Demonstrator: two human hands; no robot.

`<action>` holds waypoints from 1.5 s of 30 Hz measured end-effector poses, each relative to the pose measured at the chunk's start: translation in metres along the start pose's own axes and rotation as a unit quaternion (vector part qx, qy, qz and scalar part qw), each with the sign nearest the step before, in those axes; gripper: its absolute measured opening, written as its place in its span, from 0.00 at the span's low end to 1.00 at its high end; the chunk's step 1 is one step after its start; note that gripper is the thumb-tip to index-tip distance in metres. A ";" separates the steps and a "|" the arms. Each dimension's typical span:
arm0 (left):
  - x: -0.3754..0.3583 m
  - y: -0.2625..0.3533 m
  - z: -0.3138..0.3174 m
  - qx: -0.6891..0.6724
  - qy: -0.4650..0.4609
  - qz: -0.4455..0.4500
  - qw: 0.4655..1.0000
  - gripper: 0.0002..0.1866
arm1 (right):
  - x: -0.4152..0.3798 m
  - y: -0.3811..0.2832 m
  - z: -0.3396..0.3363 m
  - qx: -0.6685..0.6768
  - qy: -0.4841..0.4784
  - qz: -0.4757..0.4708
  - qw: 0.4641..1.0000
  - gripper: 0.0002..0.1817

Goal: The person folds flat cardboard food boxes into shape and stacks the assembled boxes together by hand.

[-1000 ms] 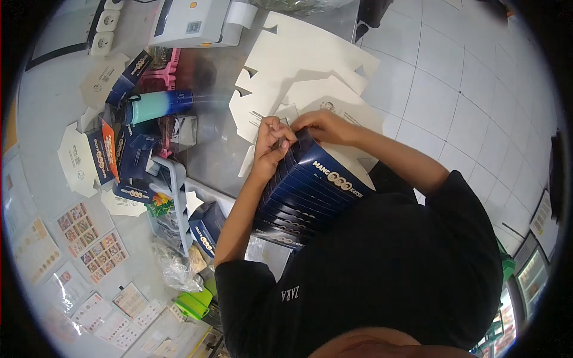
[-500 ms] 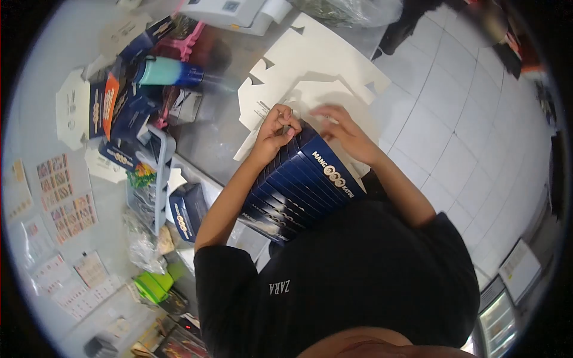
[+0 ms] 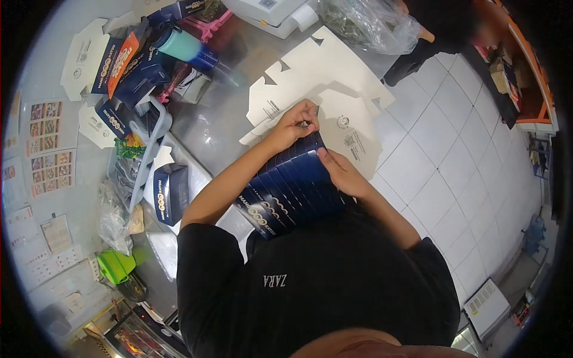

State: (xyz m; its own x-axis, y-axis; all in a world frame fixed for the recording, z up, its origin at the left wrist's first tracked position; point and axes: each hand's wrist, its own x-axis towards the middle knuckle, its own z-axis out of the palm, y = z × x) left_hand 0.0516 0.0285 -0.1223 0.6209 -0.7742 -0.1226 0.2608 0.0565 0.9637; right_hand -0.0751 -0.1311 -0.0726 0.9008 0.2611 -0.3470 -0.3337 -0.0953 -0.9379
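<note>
A row of dark blue printed boxes (image 3: 292, 185), lettered MANGOOO KATSU, is pressed together against my black shirt at the near edge of the table. My left hand (image 3: 296, 123) pinches at the far top corner of the row, fingers closed and curled inward. My right hand (image 3: 341, 171) grips the right side, its thumb on the end box and its other fingers hidden behind. Just beyond the hands lies a flat white card sheet (image 3: 352, 128) with a round logo and small print. Under it spreads a larger notched white card sheet (image 3: 310, 65).
A teal and blue bottle (image 3: 185, 48) lies on the steel table (image 3: 221, 113). Folded boxes (image 3: 113, 71) and a grey plastic basket (image 3: 158, 134) stand left. A clear bag (image 3: 370, 27) sits at the far edge, near another person (image 3: 439, 30). White floor tiles (image 3: 441, 155) extend right.
My right hand has come down from above the row's far end onto its right side. My left hand stays at the top corner. The camera view has shifted, showing more of the other person.
</note>
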 end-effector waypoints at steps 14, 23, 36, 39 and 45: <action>0.004 0.011 0.002 0.191 -0.109 0.075 0.973 0.48 | -0.002 0.023 0.005 0.096 0.052 -0.011 0.994 0.25; 0.010 0.002 -0.007 0.172 -0.139 0.038 0.974 0.50 | 0.000 0.021 0.010 -0.018 0.076 -0.136 0.988 0.23; -0.028 0.044 -0.001 0.334 -0.117 -0.116 0.928 0.44 | 0.026 0.034 0.009 -0.049 0.059 -0.164 0.983 0.19; -0.034 0.048 -0.006 0.306 -0.122 -0.141 0.934 0.47 | 0.032 0.034 0.013 -0.027 0.059 -0.159 0.985 0.19; -0.020 0.022 -0.042 0.281 -0.101 -0.133 0.945 0.44 | 0.050 0.023 0.021 0.012 0.013 -0.083 0.996 0.20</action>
State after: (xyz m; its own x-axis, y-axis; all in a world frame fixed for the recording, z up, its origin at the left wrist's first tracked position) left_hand 0.0763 0.0714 -0.1087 0.4209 -0.8212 -0.3854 -0.0812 -0.4572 0.8856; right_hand -0.0436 -0.0998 -0.1120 0.9508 0.2465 -0.1876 -0.1862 -0.0296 -0.9821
